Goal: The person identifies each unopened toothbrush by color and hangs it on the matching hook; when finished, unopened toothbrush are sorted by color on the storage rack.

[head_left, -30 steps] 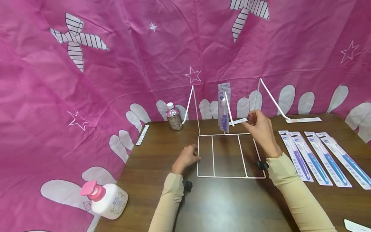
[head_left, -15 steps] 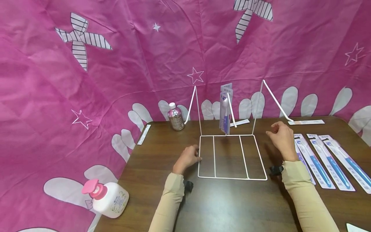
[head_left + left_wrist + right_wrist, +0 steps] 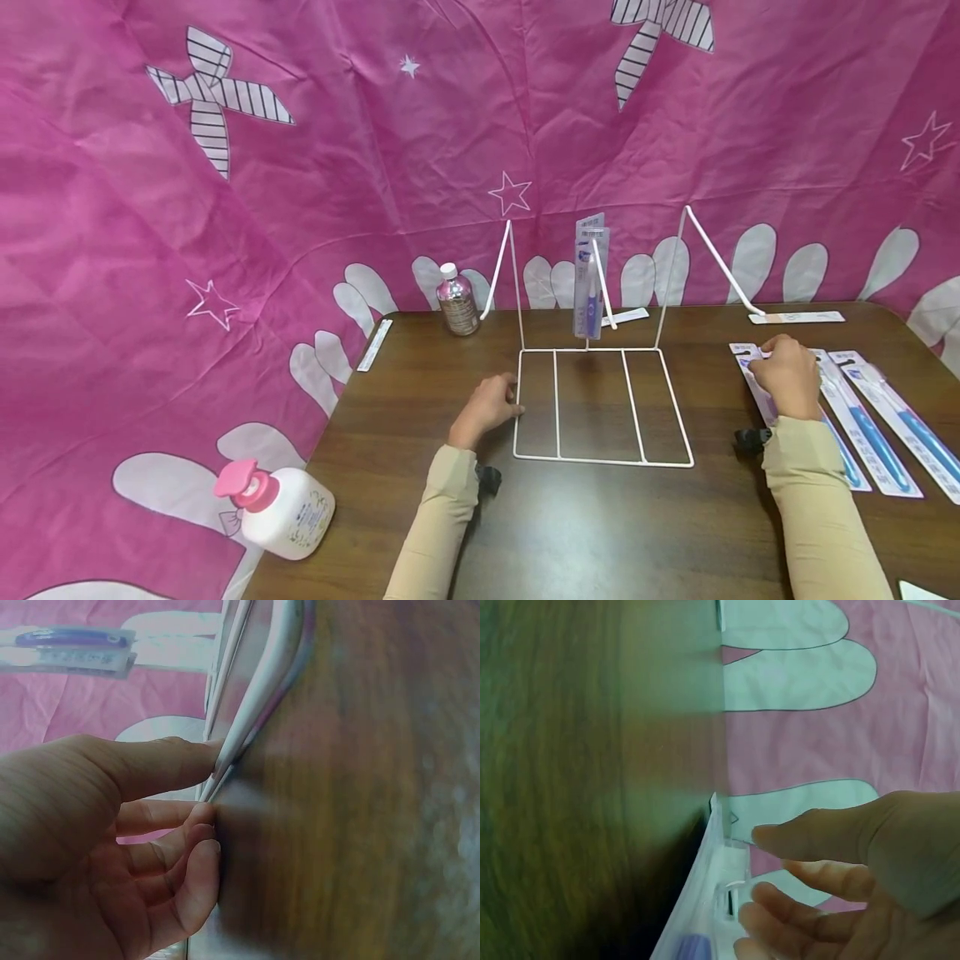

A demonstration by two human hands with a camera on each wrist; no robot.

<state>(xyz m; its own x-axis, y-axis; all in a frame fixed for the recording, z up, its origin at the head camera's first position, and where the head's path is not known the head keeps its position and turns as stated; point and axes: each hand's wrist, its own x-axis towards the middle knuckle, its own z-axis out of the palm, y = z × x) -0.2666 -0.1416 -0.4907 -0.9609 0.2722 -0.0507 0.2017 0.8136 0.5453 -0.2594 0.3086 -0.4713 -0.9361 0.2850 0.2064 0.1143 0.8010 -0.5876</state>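
Observation:
A white wire display rack (image 3: pixel 577 460) stands mid-table, its base flat and three arms slanting forward. My left hand (image 3: pixel 486 408) holds its left base wire, and the left wrist view has the thumb and fingertips on either side of the wire (image 3: pixel 251 705). Packaged toothbrushes (image 3: pixel 588 287) hang from the middle arm. To the right, my right hand (image 3: pixel 789 377) hovers over a purple toothbrush pack (image 3: pixel 750 375) and the blue toothbrush pack beside it. The right wrist view shows loosely bent fingers apart from a pack with a purple handle (image 3: pixel 697 945).
More blue toothbrush packs (image 3: pixel 888 408) lie at the right. A pink-topped pump bottle (image 3: pixel 288 512) stands front left, a white-capped bottle (image 3: pixel 457 304) behind the rack's left side. Flat strips, including one back right (image 3: pixel 798 317), lie near the edges. A pink curtain (image 3: pixel 360 150) hangs behind.
My right hand has moved from the rack's right side, rightward and down, to above the toothbrush packs. The left hand has stayed on the rack. The hanging packs have swung slightly.

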